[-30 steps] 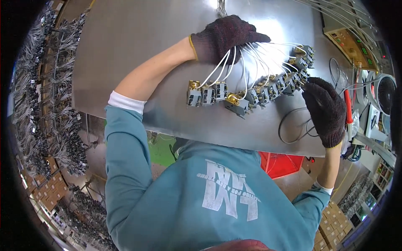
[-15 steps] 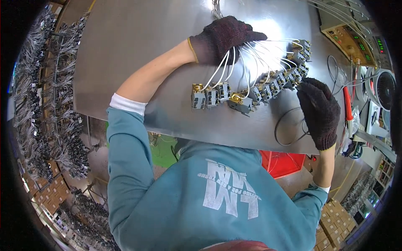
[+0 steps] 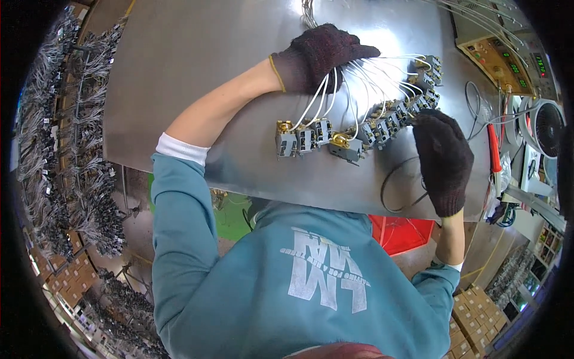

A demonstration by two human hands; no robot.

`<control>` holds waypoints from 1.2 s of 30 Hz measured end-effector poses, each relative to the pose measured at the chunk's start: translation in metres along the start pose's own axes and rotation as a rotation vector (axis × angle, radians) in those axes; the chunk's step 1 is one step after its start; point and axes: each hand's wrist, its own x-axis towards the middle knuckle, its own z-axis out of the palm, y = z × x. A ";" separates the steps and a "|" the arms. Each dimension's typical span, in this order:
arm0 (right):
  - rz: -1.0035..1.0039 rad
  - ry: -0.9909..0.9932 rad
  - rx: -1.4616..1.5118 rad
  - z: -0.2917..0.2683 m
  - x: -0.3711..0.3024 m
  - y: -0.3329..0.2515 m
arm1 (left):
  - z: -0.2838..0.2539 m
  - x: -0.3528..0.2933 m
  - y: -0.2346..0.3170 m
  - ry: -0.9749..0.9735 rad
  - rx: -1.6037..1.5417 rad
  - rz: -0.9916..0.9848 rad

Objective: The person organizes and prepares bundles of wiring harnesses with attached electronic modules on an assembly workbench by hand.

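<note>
Dark knitted work gloves cover both hands. My left hand [image 3: 326,57] is closed round a bundle of white cables [image 3: 323,99] that fan out from under it across the metal table. Each cable ends in a small grey block connector with brass-coloured metal parts; a row of these connectors [image 3: 382,128] curves from lower left to upper right. My right hand [image 3: 443,158] has its fingers bent together at the lower right side of the row, by the connectors. What the fingertips pinch is hidden. A thin dark lead [image 3: 384,190] loops out from beneath this hand.
The steel table [image 3: 197,66] carries a bench instrument with lit displays [image 3: 499,63] at the right, near a fan [image 3: 547,127] and a red-handled tool [image 3: 494,149]. Below the table edge sits a red bin [image 3: 400,234]. Racks of hanging cables [image 3: 89,149] stand at left.
My right hand has shifted left and slightly down along the connector row, and the dark lead's loop moved left with it. The left hand stays on the cables.
</note>
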 end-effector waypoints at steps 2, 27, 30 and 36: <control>-0.017 -0.065 -0.122 -0.004 0.000 -0.007 | -0.004 0.001 0.004 0.010 0.000 0.008; -0.283 -0.066 -0.178 0.001 0.013 0.012 | 0.018 -0.006 0.002 0.053 0.129 -0.007; -0.262 -0.112 -0.173 -0.001 0.012 0.014 | 0.017 -0.005 0.002 0.045 0.123 -0.025; 0.079 -0.003 0.148 0.003 -0.006 0.017 | 0.018 -0.001 0.001 0.065 0.124 -0.019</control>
